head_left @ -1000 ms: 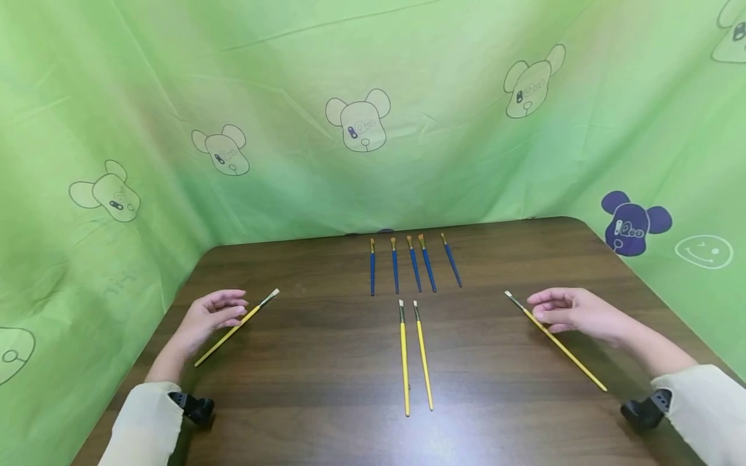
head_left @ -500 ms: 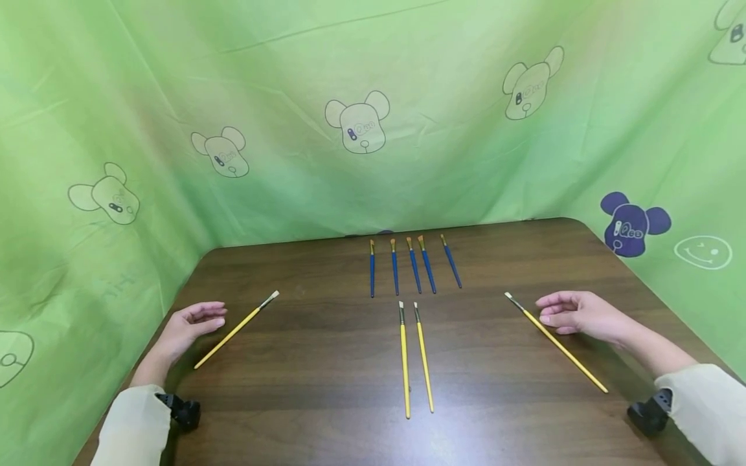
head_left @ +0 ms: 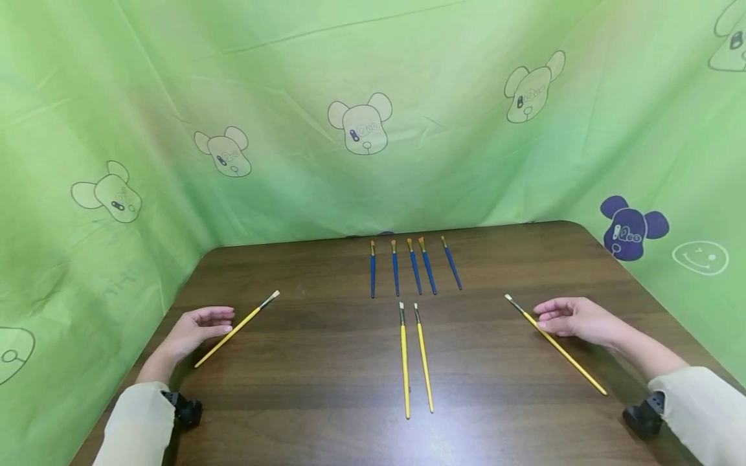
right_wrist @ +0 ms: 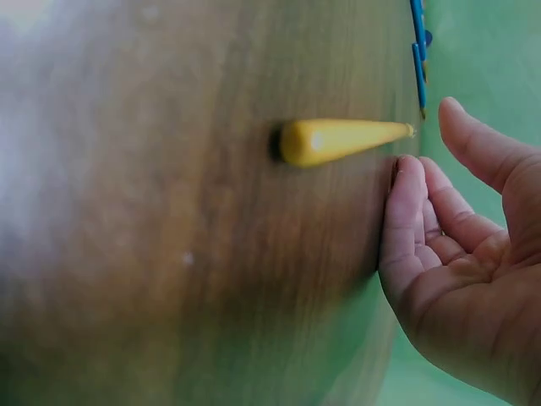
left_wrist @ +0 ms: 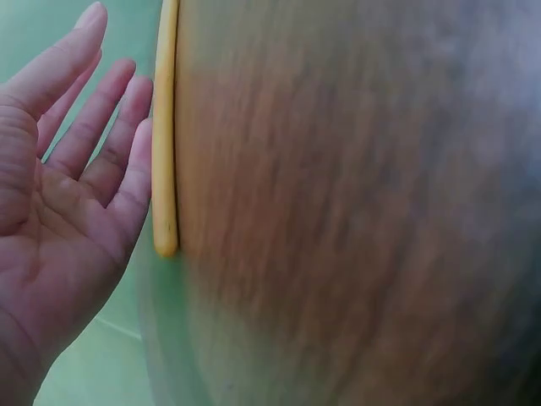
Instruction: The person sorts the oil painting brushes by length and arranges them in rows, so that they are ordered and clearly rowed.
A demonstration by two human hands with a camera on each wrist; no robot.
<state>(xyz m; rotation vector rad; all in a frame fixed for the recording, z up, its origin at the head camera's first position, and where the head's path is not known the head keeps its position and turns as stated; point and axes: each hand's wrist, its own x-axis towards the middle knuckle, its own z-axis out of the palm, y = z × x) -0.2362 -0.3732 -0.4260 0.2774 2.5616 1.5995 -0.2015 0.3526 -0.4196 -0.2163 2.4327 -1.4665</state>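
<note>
On the left of the table lies a slanted yellow paintbrush with a pale tip. Beside it is my left hand, fingers loose and holding nothing. In the left wrist view the brush's handle passes close by the fingertips; contact cannot be told. A second slanted yellow paintbrush lies on the right, and my right hand hovers just beside its upper part. The right wrist view shows that hand with thumb and fingers apart, the brush handle lying outside its grasp.
Two more yellow paintbrushes, one left and one right, lie at the middle of the wooden table. Behind them, several blue paintbrushes form a row near the far edge. A green printed curtain surrounds the table.
My left hand has drawn back leftward and nearer from its brush, then shifted slightly right again. The right hand has lowered a little. All brushes stay in place.
</note>
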